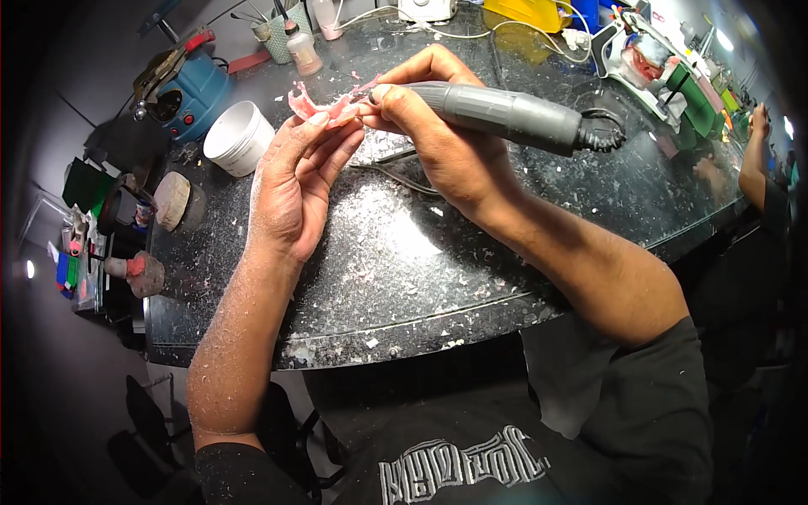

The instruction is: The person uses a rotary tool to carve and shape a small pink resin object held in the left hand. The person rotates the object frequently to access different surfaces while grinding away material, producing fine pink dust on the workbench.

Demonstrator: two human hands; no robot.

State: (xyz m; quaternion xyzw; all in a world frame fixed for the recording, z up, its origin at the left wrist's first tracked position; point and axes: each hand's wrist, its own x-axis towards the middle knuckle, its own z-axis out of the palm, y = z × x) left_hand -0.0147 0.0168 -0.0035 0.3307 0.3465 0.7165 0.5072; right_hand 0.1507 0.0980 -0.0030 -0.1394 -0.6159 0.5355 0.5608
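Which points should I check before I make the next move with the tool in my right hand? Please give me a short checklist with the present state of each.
1. Pink piece held: ok, it is in the fingers of the left hand.
2. Handpiece gripped: ok, the right hand is closed around its front part.
3. Tool tip touching the piece: cannot tell, too small and crowded by fingers.
4. Handpiece switched off: cannot tell from this picture.
5. Hands gloved: not ok, both are bare.
6. Bench free of shavings: not ok, they are scattered widely over it.
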